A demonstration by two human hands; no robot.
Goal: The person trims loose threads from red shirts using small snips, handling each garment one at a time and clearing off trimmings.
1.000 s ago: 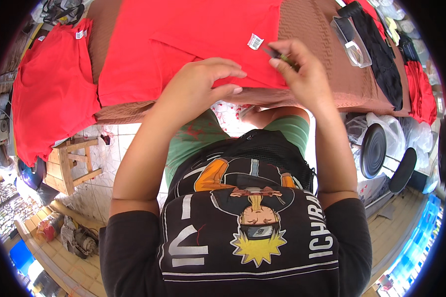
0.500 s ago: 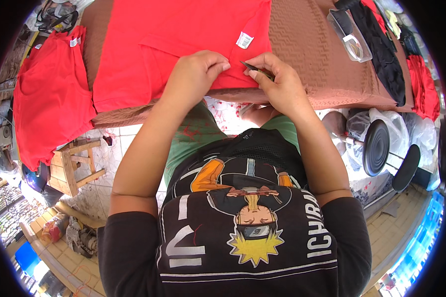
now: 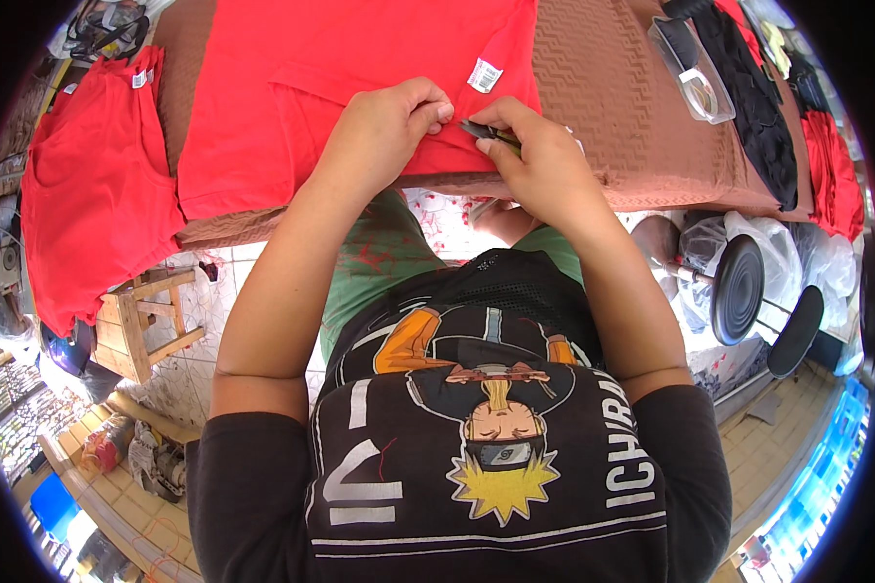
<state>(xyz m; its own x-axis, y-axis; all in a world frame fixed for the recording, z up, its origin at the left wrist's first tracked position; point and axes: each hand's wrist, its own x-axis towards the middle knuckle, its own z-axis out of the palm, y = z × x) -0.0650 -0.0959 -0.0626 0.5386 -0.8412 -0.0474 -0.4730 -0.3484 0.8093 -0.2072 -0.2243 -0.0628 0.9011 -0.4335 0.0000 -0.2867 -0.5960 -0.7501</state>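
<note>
A red garment (image 3: 360, 44) lies spread over the brown-covered table in front of me, with a white tag (image 3: 484, 75) on it. Above the garment's near part, my left hand (image 3: 387, 124) is closed in a pinch, thumb against forefinger; whatever is between the fingertips is too small to make out. Just to its right, my right hand (image 3: 546, 155) grips small dark thread snips (image 3: 478, 129). Their tips point left toward my left fingertips, a short gap away. Part of the snips is hidden inside the right hand.
Another red garment (image 3: 92, 165) hangs over the table's left end, above a wooden stool (image 3: 126, 335). Toward the right of the brown cover (image 3: 593, 87) are a clear plastic case (image 3: 692, 73) and black cloth (image 3: 749, 117). A round black seat (image 3: 737, 290) stands at lower right.
Both hands have shifted slightly up and the right hand has moved left, bringing the snips nearer to my left fingertips. The red garment has barely moved.
</note>
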